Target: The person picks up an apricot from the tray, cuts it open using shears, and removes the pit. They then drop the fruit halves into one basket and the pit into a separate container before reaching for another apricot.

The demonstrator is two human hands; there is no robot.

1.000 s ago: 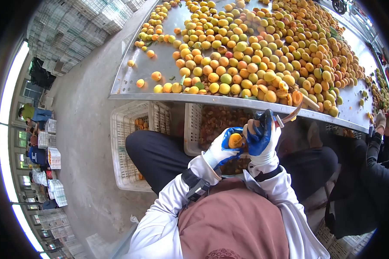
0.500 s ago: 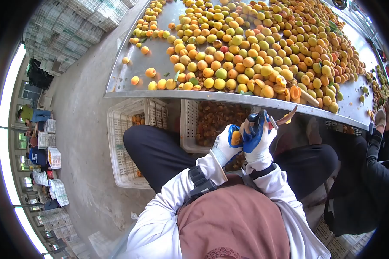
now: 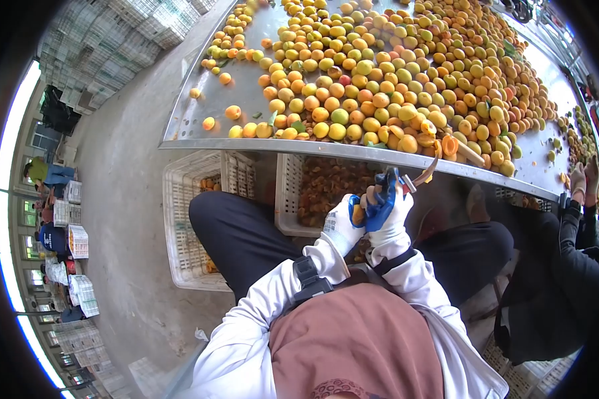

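My left hand (image 3: pixel 343 225), in a white glove with a blue palm, is closed around an apricot (image 3: pixel 358 215); only a bit of orange shows between the fingers. Right beside it, my gloved right hand (image 3: pixel 389 211) grips a knife with a curved blade (image 3: pixel 424 175) that points up and right toward the table edge. Most of the knife's handle is hidden by the fingers. Both hands are together above my lap, just below the metal table (image 3: pixel 279 144). Many whole apricots (image 3: pixel 339 114) cover the table, and a cut apricot (image 3: pixel 450 145) lies near its front edge.
Under the table stand a white crate of apricot pieces (image 3: pixel 287 216) and another white crate (image 3: pixel 180 246) to its left. A co-worker (image 3: pixel 552 279) sits at the right. Stacked crates (image 3: pixel 106 53) and other people (image 3: pixel 50 173) are at the left.
Both hands have shifted slightly left, still together, and the knife blade has tilted more upright. My view has moved a little.
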